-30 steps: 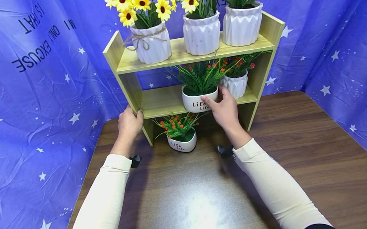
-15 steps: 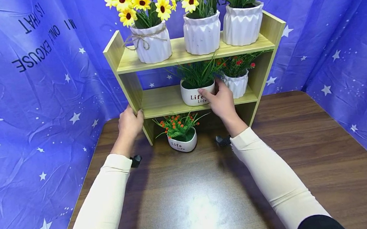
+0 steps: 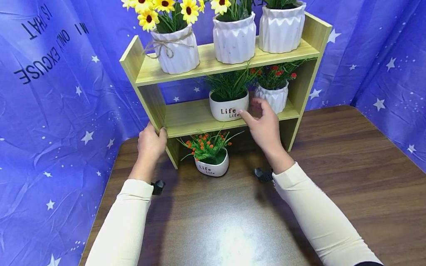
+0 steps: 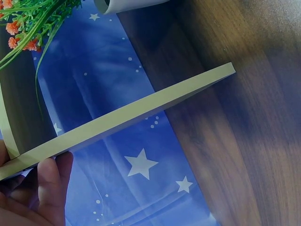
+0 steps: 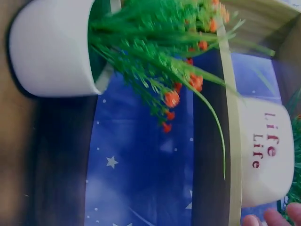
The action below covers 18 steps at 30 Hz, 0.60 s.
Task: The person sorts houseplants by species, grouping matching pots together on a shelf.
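Observation:
In the head view my left hand [image 3: 151, 144] grips the left side panel of a light wooden shelf [image 3: 197, 130]; the left wrist view shows its fingers pinching that panel's edge [image 4: 113, 118]. A white "Life" planter [image 3: 230, 108] with green grass stands on the middle shelf, right of centre. My right hand [image 3: 265, 124] is at the planter's right side with fingers spread and loosely bent, thumb tip by its front. In the right wrist view the fingertips [image 5: 273, 219] show beside the planter, not wrapped round it.
Another "Life" planter [image 3: 212, 165] with orange flowers stands on the table under the shelf. A white ribbed pot [image 3: 275, 99] with red flowers is behind my right hand. Three white pots of yellow flowers, one a twine-tied pot [image 3: 176, 52], line the top. Blue star curtain [image 3: 50, 162] surrounds the table.
My right hand pushed the planter back onto the middle shelf, then let go and drew slightly right and toward me. The left hand stays on the side panel.

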Motion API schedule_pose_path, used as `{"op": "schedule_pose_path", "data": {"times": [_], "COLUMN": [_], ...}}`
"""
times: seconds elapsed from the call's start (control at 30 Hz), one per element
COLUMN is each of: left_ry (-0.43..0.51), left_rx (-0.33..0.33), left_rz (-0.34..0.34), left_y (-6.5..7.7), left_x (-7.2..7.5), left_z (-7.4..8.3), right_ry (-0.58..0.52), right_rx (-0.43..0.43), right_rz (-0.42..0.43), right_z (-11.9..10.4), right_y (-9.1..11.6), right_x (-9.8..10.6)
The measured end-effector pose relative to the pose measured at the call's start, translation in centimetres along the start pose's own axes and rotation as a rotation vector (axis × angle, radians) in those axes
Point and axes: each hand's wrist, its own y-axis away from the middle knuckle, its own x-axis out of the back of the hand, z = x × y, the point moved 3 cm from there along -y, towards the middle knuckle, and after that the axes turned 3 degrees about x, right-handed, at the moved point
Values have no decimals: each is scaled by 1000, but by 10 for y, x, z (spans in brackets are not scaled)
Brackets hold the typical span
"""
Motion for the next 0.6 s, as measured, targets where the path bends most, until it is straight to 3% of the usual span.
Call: {"op": "schedule_pose_path", "data": {"times": [0.17,0.3,0.6], "left_ry": [-2,-3,6], "left_rx": [-7,-2,-3], "left_rz": [4,4,3], "left_y": [-1,-2,0], "left_x": [1,2,0], "left_z": [0,0,0], "right_ry": [11,19,26], "right_rx": [34,25,-137], "right_rz": [61,55,-163], "right_z": [5,17,54], "right_y": [35,59,95], "right_x": [8,4,-35]}}
